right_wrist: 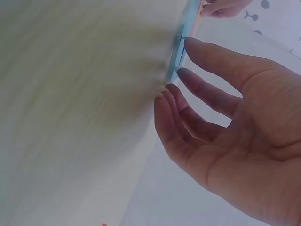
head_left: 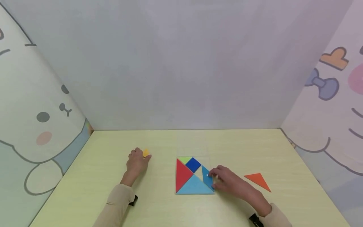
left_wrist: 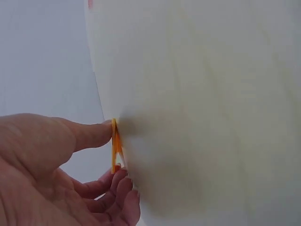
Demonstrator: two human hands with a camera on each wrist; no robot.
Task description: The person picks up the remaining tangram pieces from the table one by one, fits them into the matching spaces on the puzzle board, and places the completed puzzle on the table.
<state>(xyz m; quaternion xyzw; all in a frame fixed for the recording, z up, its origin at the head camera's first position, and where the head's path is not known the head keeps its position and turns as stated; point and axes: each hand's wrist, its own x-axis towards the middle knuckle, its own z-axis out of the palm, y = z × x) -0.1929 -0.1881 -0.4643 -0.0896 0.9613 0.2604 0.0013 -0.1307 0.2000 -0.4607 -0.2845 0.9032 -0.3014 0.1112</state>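
Note:
A square of flat tangram pieces lies on the table. In it are a red triangle, a light blue triangle, a dark blue square, a green triangle and a blue parallelogram. A pale triangular patch shows between the dark blue square and the parallelogram. My right hand holds the parallelogram's right edge between thumb and fingertips. Farther left, my left hand pinches a small yellow tangram piece, seen edge-on in the left wrist view, between thumb and fingers.
An orange triangle lies on the table to the right, beyond my right forearm. A grey backdrop rises behind the table, and printed cartoon panels stand at both sides.

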